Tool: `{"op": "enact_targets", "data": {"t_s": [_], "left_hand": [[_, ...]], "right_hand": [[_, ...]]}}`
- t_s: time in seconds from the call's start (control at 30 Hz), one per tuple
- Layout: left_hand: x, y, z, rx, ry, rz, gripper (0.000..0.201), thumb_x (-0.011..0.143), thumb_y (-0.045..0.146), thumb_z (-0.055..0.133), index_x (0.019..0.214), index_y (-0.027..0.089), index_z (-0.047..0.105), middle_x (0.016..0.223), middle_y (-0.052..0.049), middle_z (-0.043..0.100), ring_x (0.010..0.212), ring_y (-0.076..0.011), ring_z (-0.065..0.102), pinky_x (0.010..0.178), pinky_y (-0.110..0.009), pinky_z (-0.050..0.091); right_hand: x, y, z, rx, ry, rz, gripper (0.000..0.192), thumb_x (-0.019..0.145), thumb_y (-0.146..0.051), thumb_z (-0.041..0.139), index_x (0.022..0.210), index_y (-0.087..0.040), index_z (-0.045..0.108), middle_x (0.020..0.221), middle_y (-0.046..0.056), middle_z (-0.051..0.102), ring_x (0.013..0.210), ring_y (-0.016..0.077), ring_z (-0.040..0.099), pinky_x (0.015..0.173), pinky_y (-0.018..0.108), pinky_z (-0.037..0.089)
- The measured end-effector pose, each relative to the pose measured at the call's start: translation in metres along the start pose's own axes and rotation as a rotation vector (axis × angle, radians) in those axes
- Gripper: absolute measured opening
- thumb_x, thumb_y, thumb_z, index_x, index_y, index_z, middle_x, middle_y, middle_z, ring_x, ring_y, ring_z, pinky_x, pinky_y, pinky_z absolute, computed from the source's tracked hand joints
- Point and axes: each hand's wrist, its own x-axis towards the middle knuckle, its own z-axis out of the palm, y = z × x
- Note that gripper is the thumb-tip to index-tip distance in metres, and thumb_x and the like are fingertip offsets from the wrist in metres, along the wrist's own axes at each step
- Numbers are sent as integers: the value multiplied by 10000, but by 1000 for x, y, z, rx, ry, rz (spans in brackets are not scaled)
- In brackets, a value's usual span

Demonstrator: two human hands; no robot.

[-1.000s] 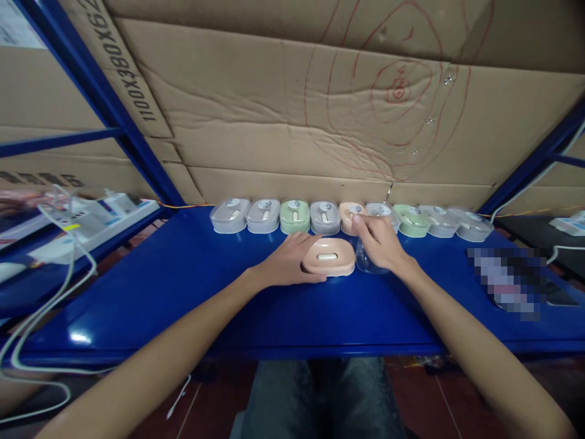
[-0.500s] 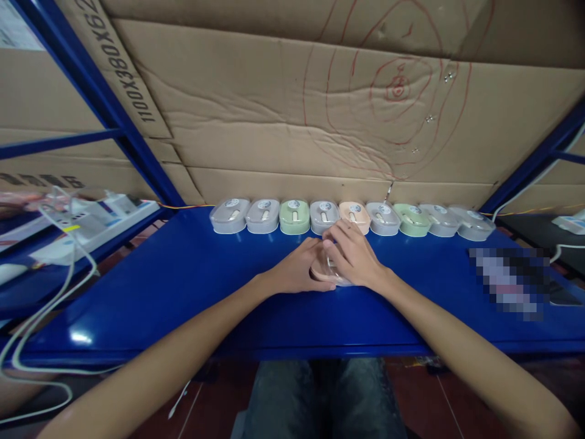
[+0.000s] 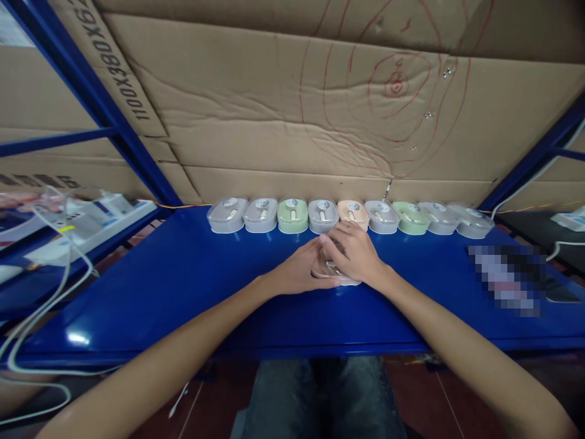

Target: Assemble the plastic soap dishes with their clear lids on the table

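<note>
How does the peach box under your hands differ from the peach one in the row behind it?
The peach box under the hands sits apart, out on the blue table; the peach box in the row stands among neighbours by the cardboard. The left hand and right hand cover the first almost wholly; the second is untouched, its lid and round sticker showing. Both share the peach colour.
</note>
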Motion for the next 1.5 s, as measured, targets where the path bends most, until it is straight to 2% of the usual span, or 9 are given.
{"op": "enact_targets", "data": {"t_s": [0.1,0.23,0.4,0.57,0.73,0.9,1.07,1.33,1.5], "left_hand": [[-1,-2,-3,-50,1,-5,569,918,522,838,1358,235,620,1397,-114,692,1312,-356,661,1146,-557,523],[-3,-4,-10,-74,13,-66,624,876,502,863,1379,252,591,1405,-107,678,1312,-366,658,1125,-564,529],[-5,-8,-14,-61,-13,-121,764,852,573,866,1471,252,552,1466,-134,645,1367,-404,621,1150,-607,499],[-6,-11,-13,-53,-31,-131,1104,760,523,938,1668,290,354,1627,-156,541,1478,-433,546,1203,-647,456],[-6,-8,-15,-157,-25,-191,1175,737,474,955,1697,297,302,1608,-145,578,1475,-429,565,1177,-632,494],[-5,-10,-13,-126,19,-231,1197,693,525,983,1667,248,344,1637,-173,546,1495,-444,542,1205,-629,470],[-5,-15,-10,-110,55,-269,1247,636,576,1006,1656,249,368,1605,-176,574,1483,-468,543,1197,-650,467],[-4,-13,-10,-109,41,-338,1354,620,587,1003,1719,233,295,1696,-218,473,1569,-488,438,1252,-680,393],[-3,-15,-10,-120,41,-344,1404,594,600,1016,1734,247,275,1680,-211,495,1567,-508,435,1236,-695,408]], "right_hand": [[1,6,-12,93,-87,-36,509,1160,-471,431,826,-205,707,820,64,709,821,224,639,831,401,496],[-1,22,-25,215,-282,-121,344,1058,-535,658,1191,-234,760,1175,95,762,1065,268,707,962,440,565],[-8,38,-21,271,-329,-121,631,913,-552,835,1455,-278,664,1351,109,729,1237,322,703,1053,490,590],[-12,37,-8,258,-255,-90,648,915,-537,832,1469,-234,686,1370,149,727,1204,325,740,1030,503,618],[-12,31,0,250,-159,-83,532,913,-509,832,1371,-246,766,1426,143,728,1236,327,751,1045,508,626],[-13,27,3,213,-115,-88,598,900,-522,835,1423,-244,748,1481,148,710,1269,346,748,1036,519,645],[-11,26,4,208,-111,-92,644,873,-545,858,1426,-234,746,1430,142,755,1275,355,752,1067,536,637],[-8,27,5,228,-155,-85,628,865,-573,866,1391,-243,771,1357,118,795,1246,344,765,1065,513,635],[-7,27,4,221,-185,-68,642,866,-581,862,1410,-258,758,1401,118,771,1267,350,751,1083,527,621]]}}
